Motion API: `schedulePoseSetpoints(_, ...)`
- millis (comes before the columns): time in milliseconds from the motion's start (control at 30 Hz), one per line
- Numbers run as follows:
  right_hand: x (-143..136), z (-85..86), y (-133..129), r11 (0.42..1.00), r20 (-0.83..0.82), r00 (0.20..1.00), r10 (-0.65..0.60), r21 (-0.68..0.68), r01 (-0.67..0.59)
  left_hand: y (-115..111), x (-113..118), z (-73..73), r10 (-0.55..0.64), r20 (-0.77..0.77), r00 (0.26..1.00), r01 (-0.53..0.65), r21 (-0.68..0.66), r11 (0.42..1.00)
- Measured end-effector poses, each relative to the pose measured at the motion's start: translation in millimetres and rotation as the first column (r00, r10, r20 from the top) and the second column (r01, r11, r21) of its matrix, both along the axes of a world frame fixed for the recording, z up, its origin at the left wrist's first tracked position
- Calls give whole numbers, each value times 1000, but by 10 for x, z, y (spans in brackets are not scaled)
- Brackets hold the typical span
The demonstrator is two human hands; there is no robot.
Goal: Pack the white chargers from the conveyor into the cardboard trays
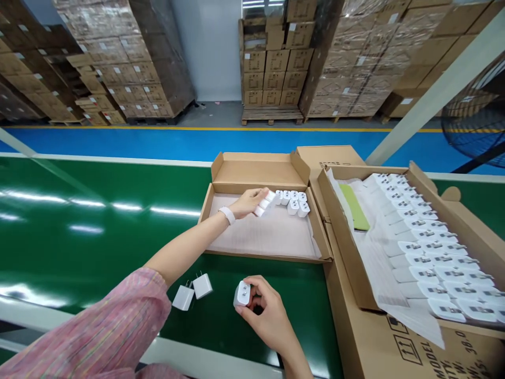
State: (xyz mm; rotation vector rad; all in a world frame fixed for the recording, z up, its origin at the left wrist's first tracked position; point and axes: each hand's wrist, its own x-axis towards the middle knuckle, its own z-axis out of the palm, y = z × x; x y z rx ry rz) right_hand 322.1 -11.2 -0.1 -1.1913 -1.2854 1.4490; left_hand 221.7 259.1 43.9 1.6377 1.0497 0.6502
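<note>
My left hand (249,203) is over the open shallow cardboard box (260,258), its fingers closed round a small stack of white charger plugs (268,204). Beside it, several white charger plugs (292,207) stand in the box's back right corner on a pale foam liner (260,231). Nearer me, my right hand (268,310) grips one white charger plug (242,293) between thumb and fingers, with its pronged face turned up. Two loose charger plugs (183,298) (202,286) lie on the green surface to the left of that hand, prongs pointing away.
To the right, a larger open carton (347,263) holds rows of charger plugs (430,247), foam sheet and a green card (354,206). It rests on a printed carton (379,342). Beyond the green conveyor (98,226) stand pallets of stacked boxes (272,68). A fan (473,105) is at far right.
</note>
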Motion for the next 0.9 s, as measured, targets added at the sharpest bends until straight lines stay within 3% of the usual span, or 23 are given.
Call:
schedulePoseSetpoints(67, -2, 3, -2, 1000, 0, 1000, -9, 8, 9, 137, 35, -34, 58, -256, 965, 2, 229, 973)
schedulePoseSetpoints(133, 4, -5, 3, 1000, 3, 1000, -18, 16, 18, 248, 98, -64, 128, -515, 848, 121, 423, 898)
schedulePoseSetpoints(200, 16, -21, 18, 1000, 17, 1000, -13, 26, 12, 309, 184, -97, 183, -665, 724, 258, 507, 822)
schedulePoseSetpoints(367, 59, -79, 74, 997, 93, 995, 39, 58, -44, 319, 402, -139, 198, -713, 673, 333, 531, 779)
schedulePoseSetpoints(500, 88, -97, 90, 994, 182, 983, 6, 105, -26, 193, 373, 24, 321, -695, 644, 292, 611, 736)
schedulePoseSetpoints(600, 114, -95, 82, 991, 271, 962, 10, 129, -47, -166, 87, 245, 325, -593, 737, 216, 662, 718)
schedulePoseSetpoints(667, 135, -94, 83, 988, 333, 943, 18, 138, -67, -587, -187, 376, 224, -539, 812, 221, 639, 737)
schedulePoseSetpoints(733, 158, -93, 93, 986, 382, 924, 27, 142, -88, -1107, -452, 443, 145, -519, 842, 220, 577, 786)
schedulePoseSetpoints(833, 201, -76, 109, 984, 430, 902, 34, 146, -107, -1843, -741, 370, 60, -597, 800, 259, 434, 863)
schedulePoseSetpoints(900, 238, -48, 100, 984, 454, 891, 9, 153, -88, -2173, -859, 241, -29, -671, 741, 322, 316, 892)
